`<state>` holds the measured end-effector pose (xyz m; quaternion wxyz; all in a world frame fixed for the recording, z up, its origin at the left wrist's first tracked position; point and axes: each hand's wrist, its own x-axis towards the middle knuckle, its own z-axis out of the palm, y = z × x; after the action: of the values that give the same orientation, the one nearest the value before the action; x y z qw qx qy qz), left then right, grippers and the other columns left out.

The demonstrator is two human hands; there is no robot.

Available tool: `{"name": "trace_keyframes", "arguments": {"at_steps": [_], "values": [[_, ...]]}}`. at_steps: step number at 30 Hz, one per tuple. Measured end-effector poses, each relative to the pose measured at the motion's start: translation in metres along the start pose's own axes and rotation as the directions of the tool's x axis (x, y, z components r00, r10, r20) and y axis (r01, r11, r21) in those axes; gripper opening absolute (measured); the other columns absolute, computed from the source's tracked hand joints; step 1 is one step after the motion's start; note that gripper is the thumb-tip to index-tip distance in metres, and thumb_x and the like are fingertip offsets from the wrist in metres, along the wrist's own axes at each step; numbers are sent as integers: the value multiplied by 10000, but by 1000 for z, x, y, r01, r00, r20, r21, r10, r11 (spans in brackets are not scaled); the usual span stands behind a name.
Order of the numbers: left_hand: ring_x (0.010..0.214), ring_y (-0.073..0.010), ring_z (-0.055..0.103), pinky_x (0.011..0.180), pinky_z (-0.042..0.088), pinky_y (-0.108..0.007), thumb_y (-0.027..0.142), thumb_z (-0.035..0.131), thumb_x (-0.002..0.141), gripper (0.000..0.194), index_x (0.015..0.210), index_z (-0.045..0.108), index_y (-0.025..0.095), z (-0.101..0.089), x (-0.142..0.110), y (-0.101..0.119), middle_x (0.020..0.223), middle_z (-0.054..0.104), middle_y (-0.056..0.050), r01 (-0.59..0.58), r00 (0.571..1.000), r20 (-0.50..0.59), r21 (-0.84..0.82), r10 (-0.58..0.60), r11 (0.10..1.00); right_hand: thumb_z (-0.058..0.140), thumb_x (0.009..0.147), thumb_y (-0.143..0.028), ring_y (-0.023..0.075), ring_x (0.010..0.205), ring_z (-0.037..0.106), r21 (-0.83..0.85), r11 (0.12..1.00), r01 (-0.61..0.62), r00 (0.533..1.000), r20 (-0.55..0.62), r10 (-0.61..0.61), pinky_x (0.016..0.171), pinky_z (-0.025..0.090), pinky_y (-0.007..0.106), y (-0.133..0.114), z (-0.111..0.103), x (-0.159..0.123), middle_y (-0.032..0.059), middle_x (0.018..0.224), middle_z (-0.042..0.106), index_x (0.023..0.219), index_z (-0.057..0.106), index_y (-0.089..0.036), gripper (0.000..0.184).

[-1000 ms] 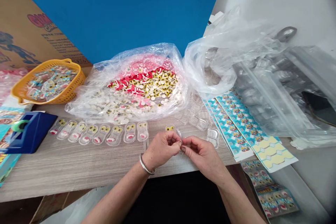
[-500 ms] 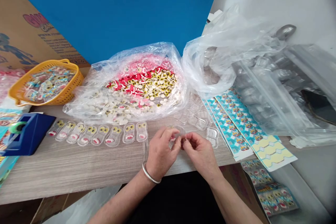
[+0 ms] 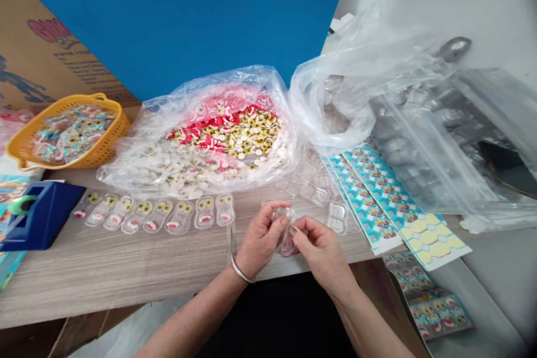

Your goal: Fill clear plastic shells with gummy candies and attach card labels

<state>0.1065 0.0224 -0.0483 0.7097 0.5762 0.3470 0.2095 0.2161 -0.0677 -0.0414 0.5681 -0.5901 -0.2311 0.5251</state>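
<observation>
Between my two hands, above the table's front edge, is a small clear plastic blister pack (image 3: 286,245). My left hand (image 3: 260,240), with a silver bangle at its wrist, grips the pack's left side, thumb across its front. My right hand (image 3: 318,245) pinches its right edge between thumb and fingers. Fingers cover part of the pack, so its contents cannot be made out. To the left stands a row of several filled blister packs (image 3: 179,217) with yellow-and-black eyes and red-and-white pieces. An unfilled clear pack (image 3: 338,217) lies just right of my right hand.
A clear bag (image 3: 235,134) of eye and red-white pieces spreads behind the row. At left are a yellow basket (image 3: 100,148) of packed items and a blue tape dispenser (image 3: 46,215). Right are printed sticker sheets (image 3: 377,201), a bag of clear packs (image 3: 403,156) and a phone (image 3: 509,168).
The clear pack has turned up into plain view between my hands, where it was mostly hidden before. My left fingers now wrap its side. The camera view has shifted slightly.
</observation>
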Motion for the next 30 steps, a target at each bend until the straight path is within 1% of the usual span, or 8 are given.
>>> {"name": "trace_keyframes", "arguments": {"at_steps": [4, 7, 11, 14, 17, 21, 25, 30], "values": [[539, -84, 415, 522, 350, -209, 396, 584, 891, 330, 1158, 596, 202, 3, -1, -1, 641, 485, 52, -14, 999, -50, 89, 19, 996, 642, 862, -400, 127, 559, 571, 16, 1000, -7, 1000, 8, 6, 575, 515, 270, 8, -2, 6, -26, 622, 588, 712, 527, -210, 267], [531, -90, 455, 452, 351, -199, 440, 581, 887, 437, 1260, 540, 215, 7, 2, -3, 679, 515, 47, 76, 993, -85, -36, -79, 996, 588, 898, -350, 158, 614, 608, -276, 954, 120, 981, -117, -157, 557, 493, 272, 4, -3, 10, 8, 742, 638, 900, 579, -223, 128], [685, -133, 567, 418, 393, -190, 454, 678, 812, 512, 1237, 530, 210, 14, 4, -4, 862, 600, -10, 228, 967, -31, -334, -253, 914, 510, 929, -229, 195, 711, 624, -880, 415, 232, 777, -89, -623, 599, 441, 291, -4, -2, 18, 85, 883, 666, 1122, 621, -203, 224], [674, -119, 565, 492, 445, -210, 443, 687, 813, 466, 1193, 565, 203, 16, 6, 2, 895, 614, -24, 306, 943, 53, -527, -329, 793, 490, 945, -185, 182, 674, 594, -978, -2, 209, 696, 150, -703, 568, 399, 292, -10, -2, 31, 89, 864, 658, 1185, 619, -175, 273], [760, -147, 605, 575, 481, -248, 505, 590, 874, 486, 1286, 549, 252, 12, 8, 13, 1082, 632, -73, 275, 951, 53, -595, -304, 756, 518, 947, -179, 173, 675, 576, -959, -203, 198, 665, 284, -691, 568, 396, 287, -15, -2, 43, 74, 859, 646, 1192, 611, -165, 262], [959, -200, 609, 653, 496, -268, 546, 540, 897, 549, 1389, 488, 308, 9, 14, 24, 1362, 540, -103, 186, 973, -16, -527, -229, 829, 574, 920, -181, 190, 718, 583, -921, -306, 242, 677, 386, -627, 591, 432, 303, -22, 3, 49, 67, 852, 630, 1187, 609, -134, 273], [732, -119, 593, 557, 435, -225, 474, 626, 869, 560, 1370, 508, 252, 5, 31, 22, 1242, 619, -112, 116, 975, -110, -495, -195, 861, 569, 914, -163, 184, 717, 596, -891, -337, 303, 713, 447, -541, 565, 432, 294, -44, 1, 67, 75, 892, 639, 1208, 603, -121, 298], [668, -126, 636, 506, 403, -207, 471, 608, 873, 491, 1240, 584, 145, -14, 44, 26, 1069, 684, -128, 131, 956, -166, -500, -243, 856, 577, 928, -237, 240, 811, 616, -967, -251, -35, 700, 156, -697, 629, 435, 317, -127, -47, 121, 171, 1036, 649, 1291, 547, -105, 387]]}}
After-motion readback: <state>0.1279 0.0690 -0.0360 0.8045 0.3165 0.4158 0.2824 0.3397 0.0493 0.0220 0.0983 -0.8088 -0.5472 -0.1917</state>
